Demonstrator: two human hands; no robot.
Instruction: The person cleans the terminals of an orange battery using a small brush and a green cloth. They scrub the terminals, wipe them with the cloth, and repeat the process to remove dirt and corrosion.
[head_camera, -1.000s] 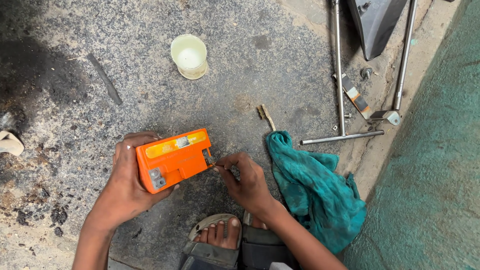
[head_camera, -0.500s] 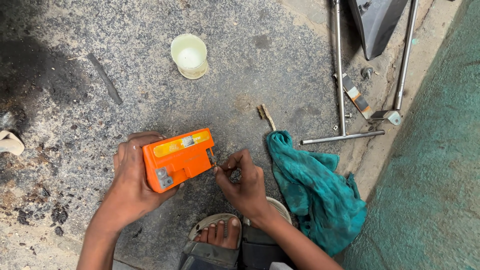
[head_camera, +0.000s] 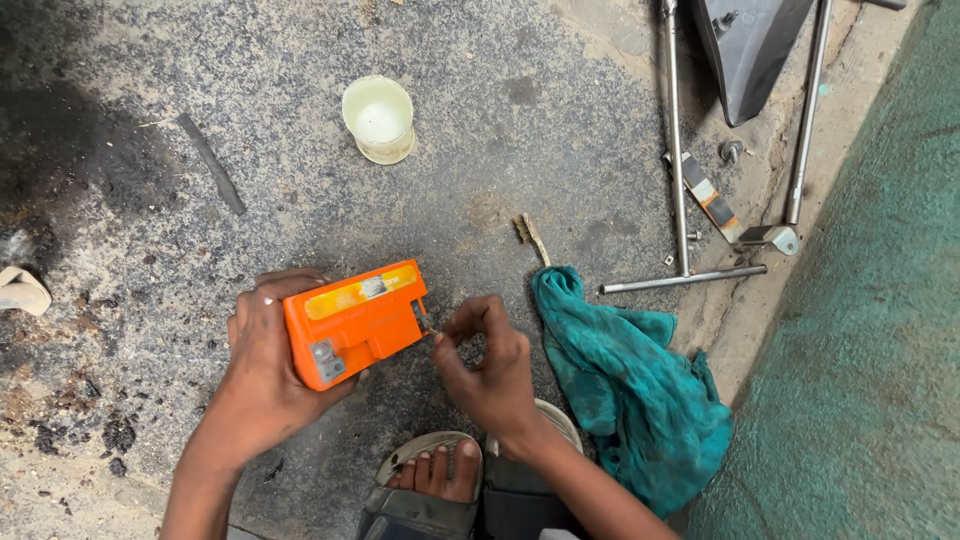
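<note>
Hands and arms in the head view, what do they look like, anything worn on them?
Both are bare: the left hand and right hand wear no gloves, rings or watch, and both forearms show no sleeves. Light dusty specks mark the left hand's knuckles.

You have one view only, from the camera on your head, looking almost straight down at the rough ground (head_camera: 520, 150) in front of you. It sits close above your forearms; your sandalled foot (head_camera: 432, 478) shows at the bottom edge.
</note>
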